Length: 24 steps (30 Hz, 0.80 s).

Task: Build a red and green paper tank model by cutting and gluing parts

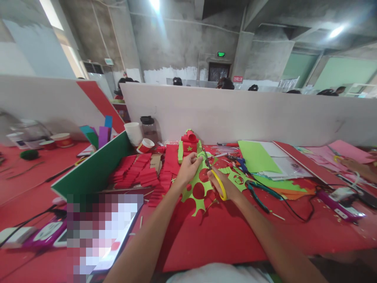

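My left hand (187, 168) pinches the upper part of a light green paper sheet (199, 204) with many round holes and scalloped edges. In my right hand (227, 186) is a pair of yellow-handled scissors (221, 188), its blades pointing up and left beside the paper close to my left fingertips. Whether the blades touch the paper cannot be made out. Just beyond my hands stands a small red and green paper construction (190, 146) with a yellowish star and a rolled red tube on top. Another cut-out green scrap (237, 179) lies right of my right hand.
Left are stacked red paper strips (147, 177), a green divider board (91, 173), paper cups (134, 133) and a tablet (129, 220). Right are pliers (257, 198), black cables, green sheets (259, 157) and a purple power strip (338, 206). Another person's hand (353, 167) works far right.
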Each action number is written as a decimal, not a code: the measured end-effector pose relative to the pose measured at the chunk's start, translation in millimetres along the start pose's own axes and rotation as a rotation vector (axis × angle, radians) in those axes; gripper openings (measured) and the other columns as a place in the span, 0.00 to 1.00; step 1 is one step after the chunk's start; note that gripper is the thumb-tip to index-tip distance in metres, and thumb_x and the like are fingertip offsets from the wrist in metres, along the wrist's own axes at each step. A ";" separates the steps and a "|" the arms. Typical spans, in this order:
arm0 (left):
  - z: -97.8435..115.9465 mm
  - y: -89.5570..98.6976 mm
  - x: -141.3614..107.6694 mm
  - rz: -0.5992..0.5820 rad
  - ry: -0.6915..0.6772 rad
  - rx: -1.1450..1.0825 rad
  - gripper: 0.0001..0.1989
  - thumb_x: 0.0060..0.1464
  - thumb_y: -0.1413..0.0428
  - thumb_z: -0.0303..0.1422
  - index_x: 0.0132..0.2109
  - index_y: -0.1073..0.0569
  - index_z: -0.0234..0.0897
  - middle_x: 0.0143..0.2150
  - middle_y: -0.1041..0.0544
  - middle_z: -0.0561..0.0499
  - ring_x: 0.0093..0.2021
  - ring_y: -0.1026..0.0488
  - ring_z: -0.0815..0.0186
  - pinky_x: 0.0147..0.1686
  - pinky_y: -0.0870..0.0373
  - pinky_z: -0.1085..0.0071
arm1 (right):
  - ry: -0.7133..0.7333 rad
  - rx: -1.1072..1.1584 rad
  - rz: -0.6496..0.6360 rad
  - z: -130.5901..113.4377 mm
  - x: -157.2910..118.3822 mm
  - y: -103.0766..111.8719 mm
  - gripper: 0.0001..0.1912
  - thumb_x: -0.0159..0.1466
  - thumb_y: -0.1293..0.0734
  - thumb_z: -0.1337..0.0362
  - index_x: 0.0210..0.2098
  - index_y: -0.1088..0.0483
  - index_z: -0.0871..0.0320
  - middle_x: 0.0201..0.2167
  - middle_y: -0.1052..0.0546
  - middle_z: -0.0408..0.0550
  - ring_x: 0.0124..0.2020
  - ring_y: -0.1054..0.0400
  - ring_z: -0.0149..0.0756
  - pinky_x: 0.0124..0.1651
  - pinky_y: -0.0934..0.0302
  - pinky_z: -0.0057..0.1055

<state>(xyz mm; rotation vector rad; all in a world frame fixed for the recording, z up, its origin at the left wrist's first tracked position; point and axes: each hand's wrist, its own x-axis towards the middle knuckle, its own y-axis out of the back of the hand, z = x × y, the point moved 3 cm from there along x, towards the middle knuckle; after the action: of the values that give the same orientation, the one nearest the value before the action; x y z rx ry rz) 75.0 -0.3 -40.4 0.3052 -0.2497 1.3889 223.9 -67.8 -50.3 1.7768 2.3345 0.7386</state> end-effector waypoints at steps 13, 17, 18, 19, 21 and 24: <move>0.2 1.0 0.1 -0.007 -0.001 -0.020 0.17 0.54 0.43 0.47 0.33 0.35 0.38 0.19 0.44 0.62 0.17 0.49 0.76 0.18 0.57 0.77 | 0.003 -0.006 0.004 1.9 1.0 -0.3 0.22 0.66 0.43 0.41 0.36 0.41 0.55 0.19 0.37 0.37 0.15 0.42 0.29 0.19 0.45 0.26; 2.4 0.9 -0.2 -0.004 0.000 -0.016 0.16 0.55 0.43 0.47 0.34 0.35 0.38 0.19 0.43 0.61 0.18 0.48 0.76 0.18 0.55 0.77 | 0.012 -0.039 0.017 2.0 1.9 -0.9 0.21 0.66 0.42 0.42 0.35 0.40 0.55 0.18 0.38 0.37 0.15 0.43 0.29 0.18 0.47 0.26; 3.2 1.0 -0.4 0.000 0.003 -0.011 0.16 0.55 0.43 0.47 0.34 0.35 0.38 0.19 0.43 0.61 0.18 0.48 0.76 0.18 0.55 0.77 | 0.016 -0.052 0.019 1.8 2.1 -1.1 0.21 0.66 0.42 0.43 0.35 0.40 0.55 0.18 0.37 0.37 0.15 0.43 0.29 0.18 0.48 0.26; 3.9 1.1 -0.7 0.005 0.007 -0.007 0.16 0.55 0.43 0.47 0.33 0.35 0.38 0.19 0.43 0.61 0.18 0.49 0.76 0.18 0.54 0.77 | 0.021 -0.062 0.023 1.5 2.3 -1.3 0.21 0.67 0.42 0.43 0.35 0.40 0.55 0.18 0.37 0.37 0.16 0.43 0.29 0.18 0.48 0.26; 5.2 1.0 -1.2 0.010 0.012 -0.011 0.17 0.54 0.43 0.47 0.33 0.35 0.38 0.19 0.44 0.61 0.18 0.49 0.76 0.18 0.54 0.77 | 0.026 -0.076 0.033 1.3 2.3 -1.5 0.20 0.67 0.42 0.44 0.35 0.40 0.55 0.18 0.36 0.37 0.16 0.42 0.29 0.19 0.48 0.26; 5.8 0.5 -1.7 0.007 0.015 -0.025 0.17 0.54 0.43 0.47 0.33 0.35 0.38 0.19 0.43 0.61 0.18 0.47 0.75 0.19 0.53 0.77 | 0.022 -0.084 0.036 1.4 1.9 -1.6 0.20 0.68 0.44 0.45 0.37 0.39 0.55 0.18 0.36 0.37 0.15 0.42 0.29 0.19 0.48 0.27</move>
<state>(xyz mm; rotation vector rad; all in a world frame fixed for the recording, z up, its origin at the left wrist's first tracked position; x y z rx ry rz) 74.3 -3.9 -35.6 0.2727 -0.2557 1.3932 222.5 -66.0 -51.9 1.7880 2.2546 0.8525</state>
